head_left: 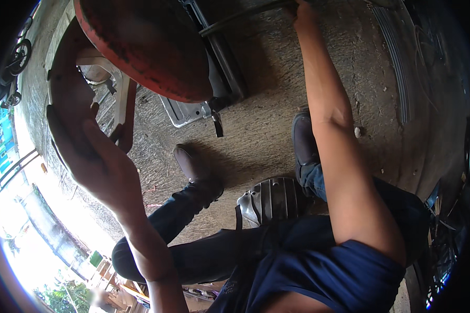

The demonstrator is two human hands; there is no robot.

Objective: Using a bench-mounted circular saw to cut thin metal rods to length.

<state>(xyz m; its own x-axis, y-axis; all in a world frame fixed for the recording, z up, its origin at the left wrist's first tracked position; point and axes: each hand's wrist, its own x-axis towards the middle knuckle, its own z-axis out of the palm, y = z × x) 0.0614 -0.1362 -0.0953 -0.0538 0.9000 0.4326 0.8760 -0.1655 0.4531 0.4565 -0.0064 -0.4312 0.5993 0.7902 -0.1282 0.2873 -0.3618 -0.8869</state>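
My left hand [102,161] is at the left, wrapped round the dark, curved rim of what looks like a wheel with pale cast spokes [121,99]; shadow blurs the fingers against it. Close beside that rim is a large round red disc [146,52] with a worn, chipped edge. Far off at the top, my right hand [303,14] is closed round the end of a long dark rod [245,16]. The rod runs left to a black metal frame [224,62] behind the disc. Part of the right hand is cut off by the picture's upper edge.
Below the disc, a metal base plate [180,116] with a clamp [211,112] rests on rough concrete. A ribbed dark metal part [274,201] lies between my legs. My shoes [190,161] are on the floor. A motorcycle [15,68] stands at the far left.
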